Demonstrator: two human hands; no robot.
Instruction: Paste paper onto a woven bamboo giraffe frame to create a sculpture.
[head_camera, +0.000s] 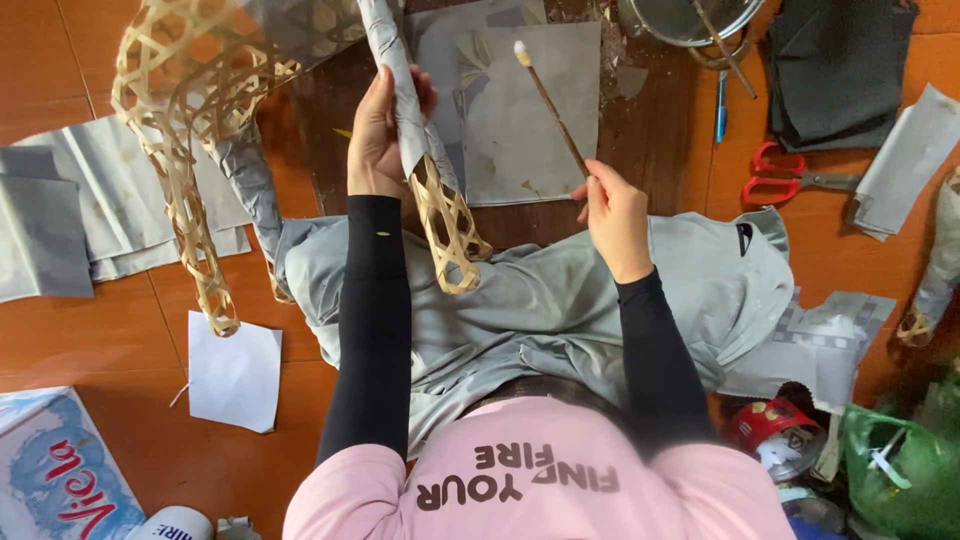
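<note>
At the upper centre of the frame, a woven bamboo limb partly wrapped in grey paper (425, 150) is held upright, enclosed by the left hand (378, 135). A thin wooden stick with a white tip (552, 100) is pinched in the closed right hand (612, 212), its long axis slanted up-left, with the tip just right of the wrapped part.

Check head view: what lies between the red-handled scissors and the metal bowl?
A blue pen lies on the floor between the red-handled scissors and the metal bowl, seen in the head view.

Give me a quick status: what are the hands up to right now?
Left hand gripping paper-covered bamboo frame leg. Right hand holding paste-tipped stick, tip raised clear of the frame. Nothing between stick and frame.
</note>
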